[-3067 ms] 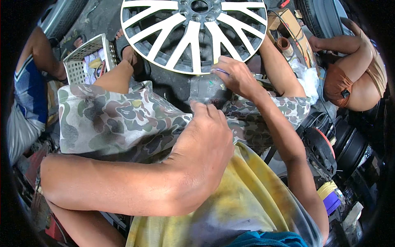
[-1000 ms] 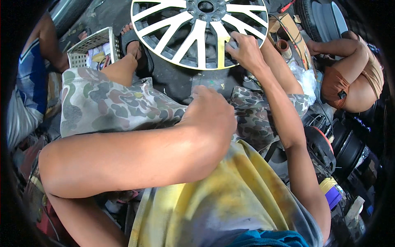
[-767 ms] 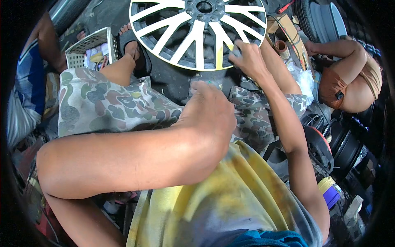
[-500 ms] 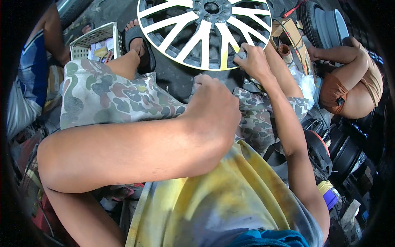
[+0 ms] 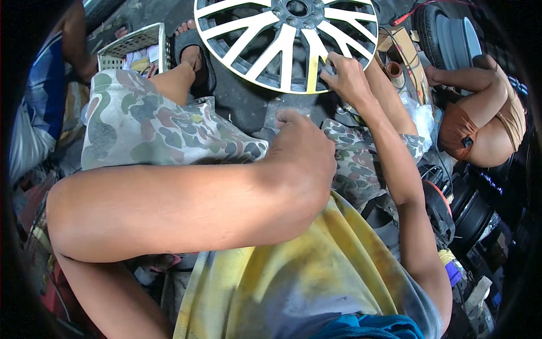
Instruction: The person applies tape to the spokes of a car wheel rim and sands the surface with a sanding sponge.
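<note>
A white and dark-grey multi-spoke wheel rim (image 5: pixel 287 53) is in front of me, cut off by the top of the view. One lower spoke has a yellowish patch (image 5: pixel 313 68). My right hand (image 5: pixel 349 78) is closed with a small grey piece (image 5: pixel 327 72) pinched in its fingers, at the rim's lower right edge beside that patch. What the piece is made of cannot be made out. Nearer to me, my left hand (image 5: pixel 302 133) is bent inward over my lap, its fingers curled. The back of the hand mostly hides whatever it may hold.
A cream plastic basket (image 5: pixel 135 50) with small items stands at the left, next to my sandalled foot. One person (image 5: pixel 42 90) is at the left edge, another (image 5: pixel 480 113) at the right. Beyond lie a tyre (image 5: pixel 432 34), a cardboard box (image 5: pixel 409 56), cables and a plastic bag (image 5: pixel 416 120).
The rim sits slightly higher and farther right in view. My right hand has moved slightly up the spoke, still pinching the grey piece. My left hand has shifted slightly right.
</note>
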The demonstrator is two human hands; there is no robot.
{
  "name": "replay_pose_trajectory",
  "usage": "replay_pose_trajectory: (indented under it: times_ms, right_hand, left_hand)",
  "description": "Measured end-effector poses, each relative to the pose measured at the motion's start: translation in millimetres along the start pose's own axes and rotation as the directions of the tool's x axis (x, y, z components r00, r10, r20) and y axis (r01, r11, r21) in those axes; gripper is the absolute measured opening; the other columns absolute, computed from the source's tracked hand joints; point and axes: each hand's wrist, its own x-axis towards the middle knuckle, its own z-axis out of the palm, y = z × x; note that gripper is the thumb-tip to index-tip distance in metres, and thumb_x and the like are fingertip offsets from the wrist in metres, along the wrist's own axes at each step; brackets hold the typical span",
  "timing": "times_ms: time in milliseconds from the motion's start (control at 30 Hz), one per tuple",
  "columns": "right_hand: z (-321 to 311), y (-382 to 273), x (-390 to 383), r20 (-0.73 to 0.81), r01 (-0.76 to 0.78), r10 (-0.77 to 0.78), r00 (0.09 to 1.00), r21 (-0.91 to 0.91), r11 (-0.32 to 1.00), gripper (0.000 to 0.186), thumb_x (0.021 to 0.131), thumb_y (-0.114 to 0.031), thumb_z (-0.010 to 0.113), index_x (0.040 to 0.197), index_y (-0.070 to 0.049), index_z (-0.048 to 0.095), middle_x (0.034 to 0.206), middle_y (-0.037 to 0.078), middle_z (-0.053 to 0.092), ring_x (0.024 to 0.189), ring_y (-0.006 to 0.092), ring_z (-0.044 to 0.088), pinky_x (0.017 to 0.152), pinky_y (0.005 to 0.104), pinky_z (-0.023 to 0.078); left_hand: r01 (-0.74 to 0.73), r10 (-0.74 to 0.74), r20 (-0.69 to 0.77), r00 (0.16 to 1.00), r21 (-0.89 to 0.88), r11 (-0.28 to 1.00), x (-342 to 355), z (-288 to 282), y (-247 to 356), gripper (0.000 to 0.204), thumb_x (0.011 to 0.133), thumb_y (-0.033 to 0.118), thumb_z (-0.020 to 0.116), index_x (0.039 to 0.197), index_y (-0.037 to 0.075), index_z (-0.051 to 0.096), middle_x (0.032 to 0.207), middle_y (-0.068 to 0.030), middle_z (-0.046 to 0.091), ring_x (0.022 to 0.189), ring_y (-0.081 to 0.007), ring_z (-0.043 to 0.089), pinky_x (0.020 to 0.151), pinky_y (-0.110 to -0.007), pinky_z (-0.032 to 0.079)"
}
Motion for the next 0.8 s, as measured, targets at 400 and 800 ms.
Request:
replay_pose_trajectory:
  times_ms: [400,800]
  right_hand:
    - [-18.3,14.6,9.9,-0.220,0.088,-0.074,0.973,0.056,0.995,0.026,0.086,-0.021,0.078,0.096,0.000,0.065,0.078,0.024,0.067,0.074,0.0397,0.068,0.069,0.0437,0.054]
    - [-68.5,97.8,-47.6,-0.292,-0.220,0.282,0.914,0.227,0.949,0.021,0.092,-0.022,0.074,0.100,-0.004,0.066,0.084,0.021,0.069,0.092,0.0393,0.070,0.085,0.0441,0.052]
  left_hand:
    - [-0.003,0.003,-0.003,1.000,-0.010,1.000,8.9,10.4,-18.8,0.013,0.078,0.012,0.069,0.087,0.006,0.075,0.089,-0.0137,0.066,0.094,-0.0278,0.066,0.077,-0.037,0.049]
    - [0.452,-0.507,-0.037,0.861,-0.402,0.797,-1.9,47.8,-204.5,0.039,0.099,0.035,0.066,0.098,-0.002,0.075,0.080,-0.0173,0.072,0.073,-0.0295,0.068,0.072,-0.039,0.053]
